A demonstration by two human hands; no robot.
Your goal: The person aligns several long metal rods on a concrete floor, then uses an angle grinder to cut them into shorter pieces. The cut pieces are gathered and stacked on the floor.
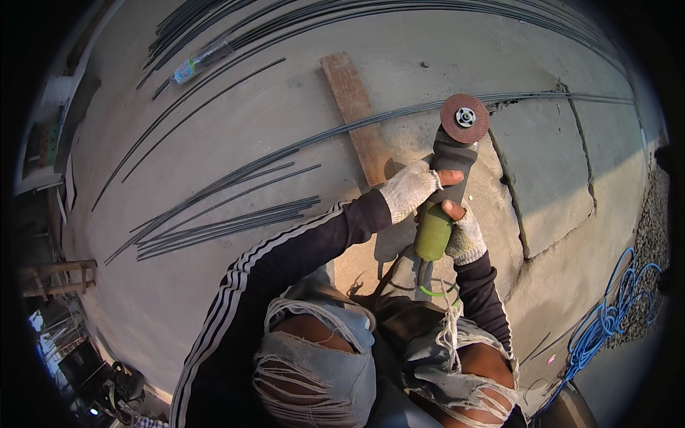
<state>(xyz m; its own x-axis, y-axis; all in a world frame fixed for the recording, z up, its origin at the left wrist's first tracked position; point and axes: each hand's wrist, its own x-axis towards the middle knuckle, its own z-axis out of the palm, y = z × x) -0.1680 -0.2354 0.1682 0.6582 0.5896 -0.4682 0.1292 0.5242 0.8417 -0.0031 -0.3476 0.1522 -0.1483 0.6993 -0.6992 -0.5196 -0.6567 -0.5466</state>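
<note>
I hold an angle grinder (444, 214) with a green body, a dark head and a reddish disc (453, 107) at its upper end, facing up. My left hand (417, 187), in a white fingerless knit glove, is closed on the dark neck of the grinder, thumb across it. My right hand (464, 232), gloved alike, is closed on the green body lower down. A cord leaves the bottom of the grinder toward my knees, which are in torn jeans (317, 371).
Steel rods (228, 221) lie on the concrete floor (157, 285) around a wooden plank (346, 93). A plastic bottle (187, 71) lies at the upper left. Cracked concrete slabs (549, 171) are at right, with coiled blue cable (606, 324) beside gravel (646, 235). Wooden pieces (61, 274) are at left.
</note>
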